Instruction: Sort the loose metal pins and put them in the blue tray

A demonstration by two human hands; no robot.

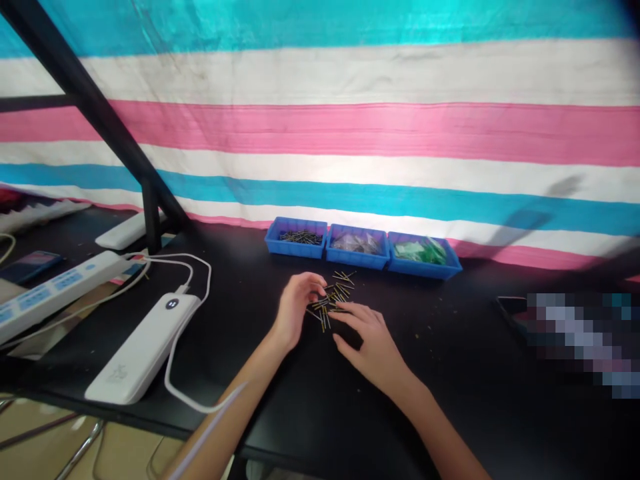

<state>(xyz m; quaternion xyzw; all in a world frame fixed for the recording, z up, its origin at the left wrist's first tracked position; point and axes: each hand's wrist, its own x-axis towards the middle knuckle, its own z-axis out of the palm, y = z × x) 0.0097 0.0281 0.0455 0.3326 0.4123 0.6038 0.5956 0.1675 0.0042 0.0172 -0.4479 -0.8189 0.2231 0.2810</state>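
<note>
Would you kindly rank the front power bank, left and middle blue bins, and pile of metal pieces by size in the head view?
Front power bank
Left blue bin, middle blue bin: alike
Metal pile

The backdrop sheet (350, 130) carried horizontal bands of blue, white and pink. The tabletop (450, 373) and frame (107, 123) were black. The three bins (357, 259) were blue. The loose pins (343, 291) showed brass-yellow and dark sections. The power bank (143, 350) was white; the power strip (65, 288) was white with blue socket panels.
</note>
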